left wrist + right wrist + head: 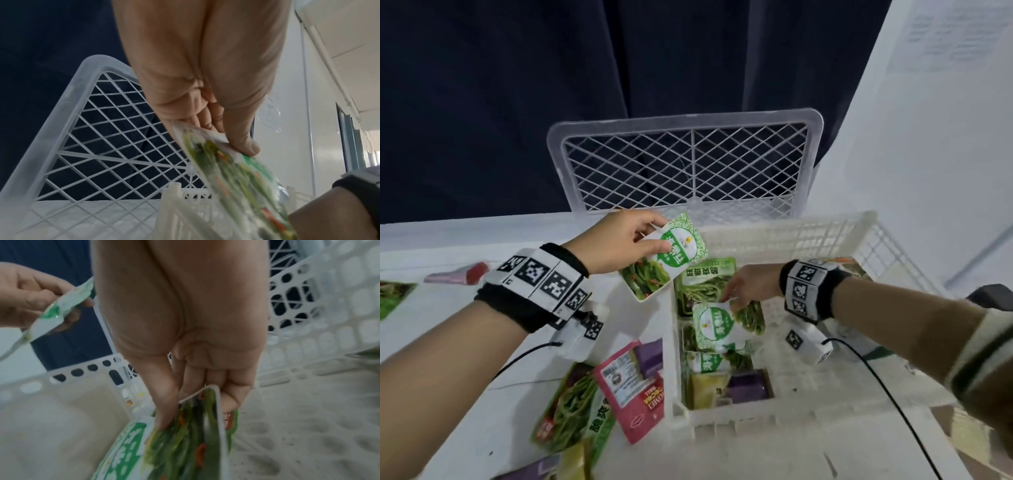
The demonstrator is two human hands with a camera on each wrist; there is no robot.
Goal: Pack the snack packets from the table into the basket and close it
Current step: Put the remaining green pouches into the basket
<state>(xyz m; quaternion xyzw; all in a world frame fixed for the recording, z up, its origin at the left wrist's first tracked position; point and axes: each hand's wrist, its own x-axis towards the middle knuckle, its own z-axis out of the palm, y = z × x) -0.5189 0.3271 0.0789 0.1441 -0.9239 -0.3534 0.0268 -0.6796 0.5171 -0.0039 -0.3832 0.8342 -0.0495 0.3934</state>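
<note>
Head view shows the left hand [619, 245] pinching a flat green-and-white plastic snack packet [666, 257] by its top corner, above the left rim of the white perforated plastic basket [784, 233]. It looks light, limp and slick, so a sealed edge seems the safest hold. Inside the basket, the right hand [751, 286] pinches a second green packet [717, 323] by its upper edge, near the left wall. More packets lie on the white table [448, 342] by the basket's near-left corner.

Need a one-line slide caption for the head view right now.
Left hand holds a green packet over the basket rim while right hand places another inside; lid open.
</note>
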